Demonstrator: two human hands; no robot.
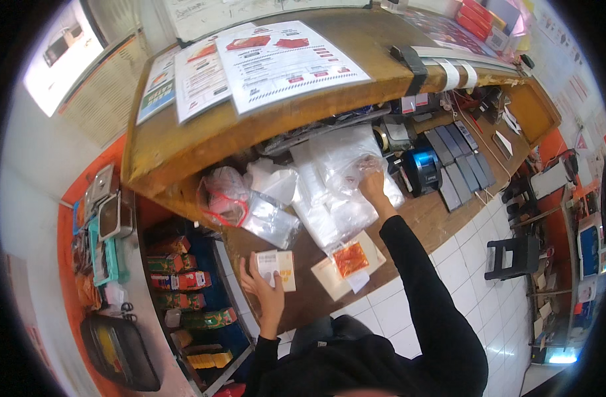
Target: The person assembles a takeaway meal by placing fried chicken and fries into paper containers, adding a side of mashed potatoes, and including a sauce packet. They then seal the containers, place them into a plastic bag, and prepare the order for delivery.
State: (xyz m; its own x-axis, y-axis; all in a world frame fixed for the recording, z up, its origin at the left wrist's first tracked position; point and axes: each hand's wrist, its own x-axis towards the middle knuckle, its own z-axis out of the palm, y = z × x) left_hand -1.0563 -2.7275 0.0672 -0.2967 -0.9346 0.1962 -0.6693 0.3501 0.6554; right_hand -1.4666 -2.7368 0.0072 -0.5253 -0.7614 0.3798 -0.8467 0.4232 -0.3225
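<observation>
My left hand (265,285) grips a small cream box (287,265) with orange print and a white label at the counter's near left end. My right hand (372,179) is among the stacked clear plastic bags (327,173), its fingers closed on thin film; the fingertips are partly veiled by it. A flat cream packet (327,280) lies between my arms. On it rest an orange sachet (351,260) and a slip of white paper (359,282).
Crumpled and smaller clear bags (273,218) lie left of the stack. A blue-black device (423,171) and several dark grey boxes (452,186) stand right. A raised wooden shelf (193,164) with laminated sheets (288,69) overhangs the counter (327,307). A black stool (512,258) stands on the floor.
</observation>
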